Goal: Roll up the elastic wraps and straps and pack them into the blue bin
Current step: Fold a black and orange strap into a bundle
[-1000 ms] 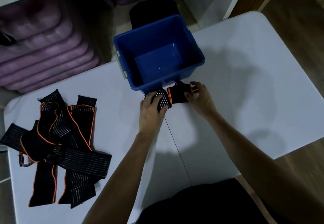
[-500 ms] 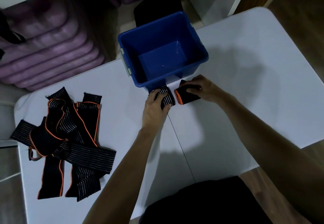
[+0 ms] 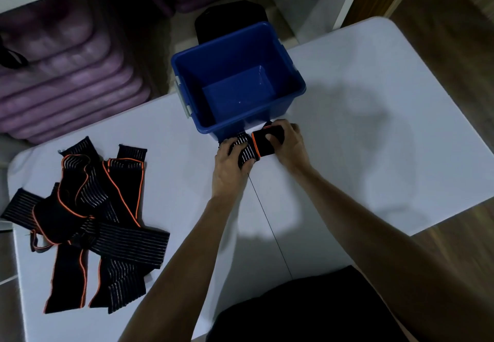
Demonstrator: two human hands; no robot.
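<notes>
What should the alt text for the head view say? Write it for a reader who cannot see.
Two hands roll a black wrap on a white table just in front of an empty blue bin: the left hand grips the striped part, the right hand the orange-edged roll. A pile of unrolled wraps lies at the table's left.

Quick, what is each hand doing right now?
Left hand: grips the striped end of the wrap.
Right hand: grips the rolled end of that wrap.
</notes>
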